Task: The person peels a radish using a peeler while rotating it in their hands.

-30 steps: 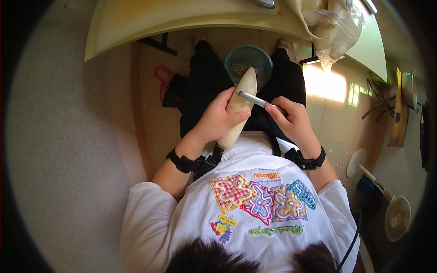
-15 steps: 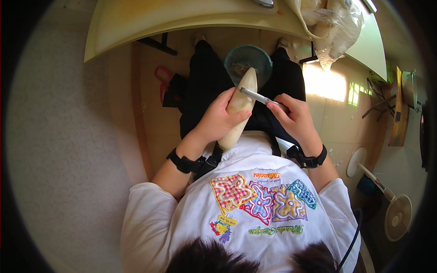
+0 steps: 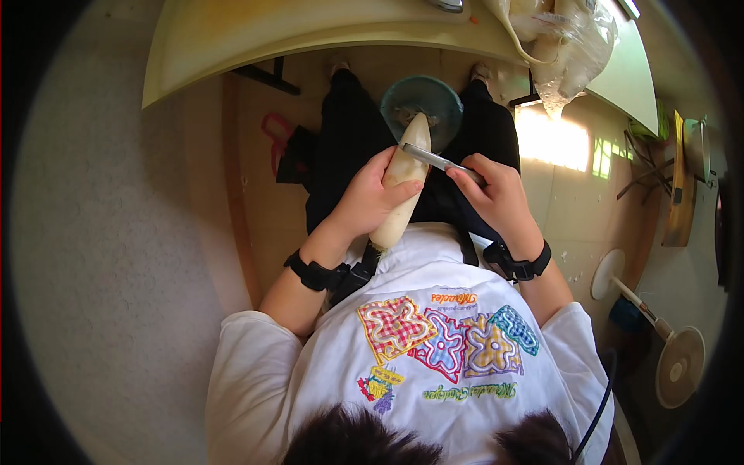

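A long white radish (image 3: 398, 214) slants across my lap, its tapered tip reaching over a blue-green basin (image 3: 390, 101) on the floor between my feet. Around its middle my left hand (image 3: 373, 195) is closed, thumb across the top. My right hand (image 3: 496, 190) grips the handle of a silver peeler (image 3: 432, 157). The peeler's head lies against the upper part of the radish, just beyond my left fingers. Scraps that look like peelings lie in the basin, partly hidden by the radish.
Ahead is a pale table (image 3: 310, 31), with a clear plastic bag (image 3: 577, 58) of white radishes hanging over its edge. A dark bag with pink handles (image 3: 291, 151) is on the floor to the left. A fan (image 3: 680, 367) stands at the right.
The radish and both hands have shifted slightly left. The peeler's head is still against the radish, a little lower from its tip, and both grips are unchanged.
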Motion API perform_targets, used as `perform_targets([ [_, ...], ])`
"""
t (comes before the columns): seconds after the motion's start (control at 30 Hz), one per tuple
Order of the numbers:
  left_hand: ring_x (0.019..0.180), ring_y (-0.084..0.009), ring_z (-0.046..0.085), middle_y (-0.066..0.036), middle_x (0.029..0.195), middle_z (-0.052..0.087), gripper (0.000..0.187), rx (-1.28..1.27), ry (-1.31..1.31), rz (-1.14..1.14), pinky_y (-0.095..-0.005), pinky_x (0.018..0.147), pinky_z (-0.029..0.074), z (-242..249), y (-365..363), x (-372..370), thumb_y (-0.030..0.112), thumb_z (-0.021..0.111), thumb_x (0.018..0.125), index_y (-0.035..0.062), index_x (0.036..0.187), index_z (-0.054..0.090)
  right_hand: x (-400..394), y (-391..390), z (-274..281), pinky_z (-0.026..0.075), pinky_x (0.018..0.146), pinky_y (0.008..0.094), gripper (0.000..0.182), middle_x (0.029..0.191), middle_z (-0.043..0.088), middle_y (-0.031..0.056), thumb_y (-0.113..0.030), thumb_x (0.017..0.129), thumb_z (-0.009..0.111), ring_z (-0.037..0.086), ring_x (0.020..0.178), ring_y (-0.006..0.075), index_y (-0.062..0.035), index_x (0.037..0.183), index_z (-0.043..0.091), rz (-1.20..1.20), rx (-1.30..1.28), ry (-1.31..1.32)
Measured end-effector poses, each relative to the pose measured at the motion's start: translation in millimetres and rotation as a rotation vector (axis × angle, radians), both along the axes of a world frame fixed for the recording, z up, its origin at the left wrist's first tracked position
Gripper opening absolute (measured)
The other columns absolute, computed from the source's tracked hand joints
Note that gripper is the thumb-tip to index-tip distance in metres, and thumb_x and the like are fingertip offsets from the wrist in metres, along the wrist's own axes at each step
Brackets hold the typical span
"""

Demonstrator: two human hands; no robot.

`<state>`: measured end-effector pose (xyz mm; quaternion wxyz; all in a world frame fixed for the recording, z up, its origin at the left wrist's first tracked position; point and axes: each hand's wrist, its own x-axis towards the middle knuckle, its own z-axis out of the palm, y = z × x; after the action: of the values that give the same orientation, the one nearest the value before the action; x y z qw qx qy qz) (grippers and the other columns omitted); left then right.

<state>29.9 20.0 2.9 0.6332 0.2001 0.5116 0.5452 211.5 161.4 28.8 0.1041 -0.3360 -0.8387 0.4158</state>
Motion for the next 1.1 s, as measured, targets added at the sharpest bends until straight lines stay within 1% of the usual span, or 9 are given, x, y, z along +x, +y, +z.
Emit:
perform_targets([
  [0.53,0.102,-0.0119,0.060,-0.006,0.119,0.061,0.059,-0.054,0.058,0.002,-0.0279,0.087,0.052,-11,2,-1,0.014,0.071,0.092,0.0000,0.143,0.044,-3,2,-14,0.045,0.051,0.0343,0.024,0.066,0.062,0.0128,-0.027,0.088,0.076,0.060,0.055,0.0276,-0.0046,0.085,0.068,0.004,0.099,0.062],
  [0.6,0.102,-0.0120,0.060,-0.007,0.119,0.061,0.060,-0.055,0.059,0.015,-0.0282,0.088,0.052,-13,3,0,0.014,0.071,0.092,-0.0003,0.143,0.043,-3,3,-18,0.040,0.050,0.0314,0.020,0.065,0.057,0.0127,-0.018,0.088,0.077,0.050,0.052,0.0206,-0.0010,0.089,0.067,0.016,0.103,0.119],
  [0.63,0.102,-0.0120,0.060,-0.007,0.119,0.061,0.060,-0.055,0.059,0.015,-0.0282,0.088,0.052,-12,3,0,0.014,0.071,0.092,-0.0003,0.143,0.043,-3,3,-19,0.040,0.050,0.0314,0.020,0.065,0.057,0.0127,-0.018,0.088,0.077,0.050,0.052,0.0206,-0.0010,0.089,0.067,0.016,0.103,0.120],
  [0.7,0.102,-0.0121,0.060,-0.006,0.119,0.061,0.061,-0.072,0.071,-0.013,-0.0283,0.088,0.052,-10,1,0,0.014,0.071,0.092,-0.0005,0.144,0.042,-3,5,-20,0.044,0.051,0.0323,0.025,0.063,0.060,0.0128,-0.025,0.089,0.077,0.056,0.052,0.0226,-0.0022,0.087,0.069,-0.103,0.115,0.092],
  [0.77,0.100,-0.0121,0.061,-0.006,0.118,0.061,0.061,-0.035,0.126,-0.026,-0.0284,0.086,0.052,-13,-6,5,0.014,0.071,0.092,-0.0003,0.144,0.042,8,29,-35,0.040,0.050,0.0291,0.024,0.058,0.053,0.0103,-0.023,0.090,0.077,0.046,0.050,0.0150,-0.0007,0.087,0.068,-0.277,0.060,0.082],
  [0.8,0.099,-0.0121,0.061,-0.006,0.117,0.061,0.061,0.001,0.188,-0.032,-0.0285,0.085,0.053,-15,-9,5,0.014,0.070,0.093,-0.0001,0.144,0.042,15,38,-39,0.034,0.048,0.0264,0.023,0.055,0.046,0.0048,-0.021,0.091,0.076,0.039,0.053,0.0090,0.0002,0.086,0.068,-0.327,0.034,0.086],
  [0.83,0.099,-0.0121,0.061,-0.006,0.117,0.061,0.061,-0.003,0.193,-0.028,-0.0285,0.085,0.053,-15,-11,0,0.014,0.070,0.093,-0.0001,0.144,0.042,15,41,-34,0.030,0.048,0.0259,0.024,0.056,0.043,0.0002,-0.021,0.092,0.075,0.036,0.053,0.0067,0.0005,0.086,0.067,-0.316,0.022,0.145],
  [0.9,0.096,-0.0121,0.061,-0.006,0.115,0.061,0.060,-0.106,0.096,0.048,-0.0283,0.081,0.054,-14,-13,-8,0.015,0.070,0.093,0.0008,0.144,0.042,17,38,-24,0.028,0.048,0.0260,0.023,0.057,0.040,-0.0025,-0.021,0.093,0.074,0.034,0.055,0.0057,0.0004,0.087,0.067,-0.304,-0.016,0.141],
  [1.1,0.093,-0.0119,0.062,-0.005,0.111,0.061,0.058,-0.089,0.041,0.086,-0.0286,0.077,0.055,0,-7,-12,0.015,0.070,0.093,0.0025,0.143,0.043,15,25,-22,0.025,0.049,0.0266,0.023,0.057,0.037,-0.0028,-0.020,0.095,0.071,0.032,0.054,0.0060,0.0000,0.086,0.065,-0.240,-0.172,0.145],
])
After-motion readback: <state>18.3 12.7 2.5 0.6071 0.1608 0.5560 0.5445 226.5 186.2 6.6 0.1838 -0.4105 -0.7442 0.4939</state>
